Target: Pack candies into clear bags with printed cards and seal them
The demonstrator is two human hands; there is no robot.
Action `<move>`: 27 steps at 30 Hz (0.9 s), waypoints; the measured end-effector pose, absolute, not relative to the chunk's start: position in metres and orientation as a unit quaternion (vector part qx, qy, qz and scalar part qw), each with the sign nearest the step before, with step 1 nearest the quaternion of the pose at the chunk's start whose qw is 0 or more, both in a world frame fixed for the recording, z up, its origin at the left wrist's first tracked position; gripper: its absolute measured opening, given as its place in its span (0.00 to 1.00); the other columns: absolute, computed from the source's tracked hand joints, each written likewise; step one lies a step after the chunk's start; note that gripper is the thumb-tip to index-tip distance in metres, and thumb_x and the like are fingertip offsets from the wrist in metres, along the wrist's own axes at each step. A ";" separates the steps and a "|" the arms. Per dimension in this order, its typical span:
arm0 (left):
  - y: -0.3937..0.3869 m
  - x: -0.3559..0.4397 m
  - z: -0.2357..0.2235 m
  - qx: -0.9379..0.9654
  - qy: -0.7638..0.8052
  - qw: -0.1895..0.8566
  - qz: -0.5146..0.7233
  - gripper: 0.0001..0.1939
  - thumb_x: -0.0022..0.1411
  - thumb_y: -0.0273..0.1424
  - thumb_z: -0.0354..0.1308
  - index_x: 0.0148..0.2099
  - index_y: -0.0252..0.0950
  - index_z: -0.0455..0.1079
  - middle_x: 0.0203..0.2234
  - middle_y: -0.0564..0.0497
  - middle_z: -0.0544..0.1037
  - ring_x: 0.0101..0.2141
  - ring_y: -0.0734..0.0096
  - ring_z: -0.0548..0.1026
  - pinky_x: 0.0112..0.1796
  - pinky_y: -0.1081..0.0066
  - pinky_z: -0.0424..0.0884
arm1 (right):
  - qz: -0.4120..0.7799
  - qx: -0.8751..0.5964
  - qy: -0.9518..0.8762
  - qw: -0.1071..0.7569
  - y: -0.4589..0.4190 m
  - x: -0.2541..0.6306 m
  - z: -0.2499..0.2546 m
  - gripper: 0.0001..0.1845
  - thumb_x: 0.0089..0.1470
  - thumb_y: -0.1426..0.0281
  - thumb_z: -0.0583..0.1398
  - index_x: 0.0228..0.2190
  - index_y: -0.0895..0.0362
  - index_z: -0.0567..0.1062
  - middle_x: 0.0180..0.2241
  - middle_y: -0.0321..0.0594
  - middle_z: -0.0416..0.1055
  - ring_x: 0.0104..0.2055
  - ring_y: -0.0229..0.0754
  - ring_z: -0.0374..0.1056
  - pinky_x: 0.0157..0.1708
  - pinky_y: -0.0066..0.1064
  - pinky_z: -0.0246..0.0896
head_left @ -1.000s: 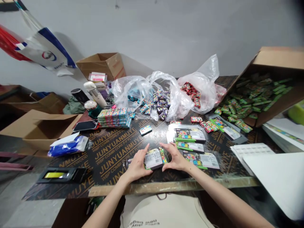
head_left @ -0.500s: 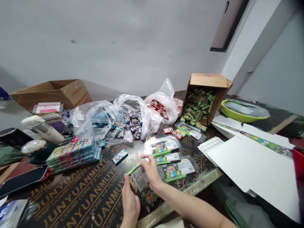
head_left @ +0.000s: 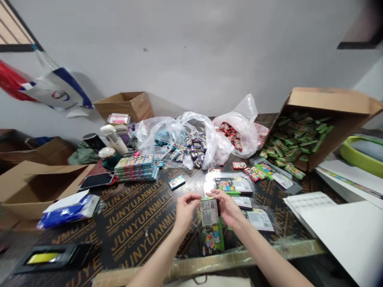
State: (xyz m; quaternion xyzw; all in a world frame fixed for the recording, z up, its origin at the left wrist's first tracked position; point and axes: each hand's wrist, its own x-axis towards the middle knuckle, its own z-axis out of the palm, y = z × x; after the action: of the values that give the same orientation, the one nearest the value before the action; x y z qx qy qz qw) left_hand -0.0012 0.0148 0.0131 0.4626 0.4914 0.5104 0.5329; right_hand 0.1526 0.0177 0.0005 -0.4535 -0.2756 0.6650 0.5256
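Black packet (head_left: 211,228): at 4 o'clock from left hand (head_left: 185,210), 8 o'clock from right hand (head_left: 229,209), right nearer; long axis 12 to 6. Both hands' fingers narrowed at packet's 12-o'clock end; firmness of grip cannot be told.

Pale grey wall (head_left: 191,75) behind a dark, gold-lettered tabletop (head_left: 152,211)

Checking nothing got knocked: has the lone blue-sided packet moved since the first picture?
No: the lone blue-sided packet keeps its place, just right of the tabletop lettering.
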 end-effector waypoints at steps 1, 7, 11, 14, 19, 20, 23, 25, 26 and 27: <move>0.012 -0.001 0.015 0.517 0.489 0.488 0.505 0.04 0.45 0.28 0.60 0.27 0.34 0.74 0.25 0.48 0.77 0.30 0.68 0.73 0.34 0.69 0.69 | 0.661 -0.458 -0.304 0.512 0.018 0.157 -0.001 0.09 0.39 0.69 0.58 0.27 0.57 0.73 0.29 0.40 0.75 0.31 0.44 0.69 0.32 0.34 0.61; 0.017 -0.008 0.023 0.558 0.507 0.493 0.434 0.10 0.42 0.34 0.65 0.27 0.32 0.75 0.23 0.47 0.77 0.26 0.68 0.73 0.30 0.70 0.68 | 0.550 -0.471 -0.477 0.499 0.012 0.171 0.001 0.11 0.43 0.63 0.61 0.28 0.57 0.77 0.31 0.41 0.75 0.36 0.46 0.68 0.38 0.36 0.60; 0.029 -0.010 0.026 0.484 0.486 0.607 0.402 0.14 0.34 0.32 0.69 0.26 0.31 0.74 0.19 0.51 0.75 0.21 0.75 0.70 0.27 0.73 0.66 | 0.501 -0.490 -0.519 0.489 0.012 0.174 0.005 0.11 0.41 0.63 0.64 0.26 0.57 0.78 0.28 0.39 0.75 0.31 0.43 0.68 0.34 0.34 0.62; 0.033 -0.008 0.026 0.456 0.489 0.636 0.386 0.13 0.37 0.33 0.67 0.26 0.30 0.74 0.17 0.52 0.74 0.19 0.78 0.68 0.25 0.75 0.64 | 0.501 -0.483 -0.534 0.480 0.015 0.177 0.007 0.12 0.40 0.64 0.65 0.29 0.57 0.78 0.26 0.38 0.75 0.28 0.40 0.68 0.31 0.32 0.62; 0.030 -0.005 0.023 0.527 0.483 0.578 0.393 0.12 0.41 0.34 0.66 0.28 0.31 0.75 0.20 0.50 0.76 0.21 0.75 0.70 0.26 0.74 0.65 | 0.506 -0.478 -0.559 0.451 0.019 0.185 0.015 0.10 0.40 0.63 0.64 0.24 0.58 0.78 0.23 0.37 0.74 0.25 0.39 0.67 0.28 0.30 0.62; 0.028 -0.005 0.023 0.554 0.478 0.552 0.399 0.12 0.43 0.34 0.65 0.29 0.31 0.75 0.21 0.49 0.76 0.23 0.73 0.71 0.27 0.73 0.66 | 0.507 -0.482 -0.557 0.448 0.019 0.186 0.017 0.10 0.41 0.63 0.64 0.23 0.58 0.78 0.22 0.37 0.74 0.24 0.38 0.67 0.27 0.29 0.61; 0.021 -0.005 0.026 0.633 0.464 0.465 0.409 0.10 0.48 0.35 0.62 0.30 0.33 0.75 0.25 0.48 0.77 0.27 0.70 0.72 0.29 0.72 0.68 | 0.497 -0.487 -0.567 0.441 0.019 0.188 0.022 0.10 0.41 0.64 0.63 0.21 0.59 0.78 0.20 0.36 0.73 0.23 0.36 0.65 0.26 0.28 0.60; 0.019 -0.006 0.029 0.673 0.452 0.427 0.400 0.10 0.51 0.35 0.60 0.31 0.34 0.75 0.26 0.47 0.76 0.28 0.69 0.72 0.28 0.73 0.67 | 0.488 -0.478 -0.584 0.438 0.018 0.189 0.024 0.09 0.41 0.64 0.63 0.22 0.58 0.78 0.20 0.36 0.73 0.23 0.36 0.65 0.26 0.28 0.59; 0.019 -0.006 0.031 0.683 0.450 0.422 0.391 0.10 0.51 0.36 0.59 0.30 0.34 0.75 0.26 0.47 0.76 0.28 0.69 0.72 0.28 0.73 0.67 | 0.488 -0.474 -0.589 0.437 0.017 0.189 0.025 0.09 0.42 0.64 0.63 0.22 0.58 0.78 0.20 0.36 0.73 0.23 0.36 0.65 0.26 0.28 0.59; 0.021 -0.007 0.033 0.685 0.452 0.428 0.379 0.09 0.50 0.35 0.60 0.30 0.34 0.75 0.25 0.48 0.76 0.28 0.70 0.72 0.28 0.73 0.67 | 0.492 -0.469 -0.591 0.434 0.016 0.190 0.026 0.09 0.42 0.64 0.63 0.23 0.58 0.78 0.21 0.36 0.73 0.23 0.36 0.65 0.25 0.28 0.59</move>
State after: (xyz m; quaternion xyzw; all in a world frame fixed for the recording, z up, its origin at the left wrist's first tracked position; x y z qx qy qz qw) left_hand -0.0065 0.0205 0.0330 0.6851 0.4521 0.3789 0.4275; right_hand 0.1897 0.0160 0.0256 -0.4694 -0.5912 0.4920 0.4338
